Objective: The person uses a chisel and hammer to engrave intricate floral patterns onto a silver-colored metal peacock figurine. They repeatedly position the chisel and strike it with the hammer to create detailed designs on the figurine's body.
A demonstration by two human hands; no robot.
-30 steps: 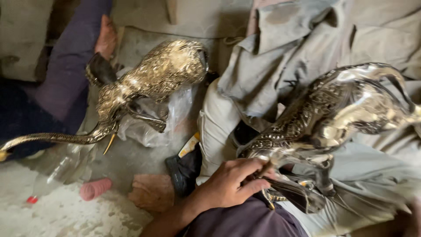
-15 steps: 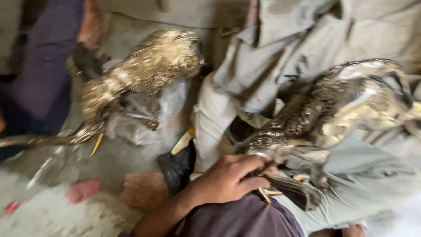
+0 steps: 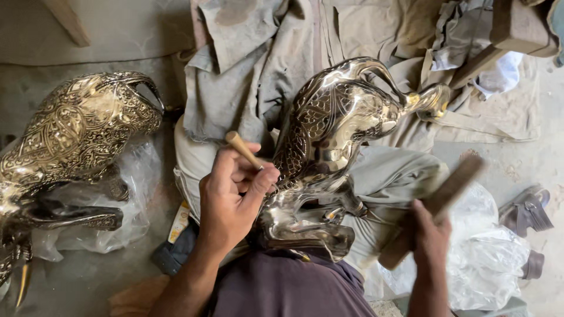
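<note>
A shiny engraved brass animal figure (image 3: 335, 135) lies on my lap over grey cloth. My left hand (image 3: 232, 199) grips a small wooden-handled punch (image 3: 244, 149) whose tip rests against the figure's flank. My right hand (image 3: 429, 240) holds a flat wooden stick (image 3: 437, 202) raised to the right of the figure, blurred by motion.
A second engraved brass figure (image 3: 70, 141) rests on clear plastic wrap (image 3: 132, 194) at the left. Crumpled grey cloths (image 3: 258, 64) cover the far side. More plastic (image 3: 493, 258) and a dark sandal (image 3: 526, 214) are at the right, on a dusty floor.
The view has swung right. My left hand has left the figure's lower part and now holds the punch against its side. My right hand with the wooden stick has come into view.
</note>
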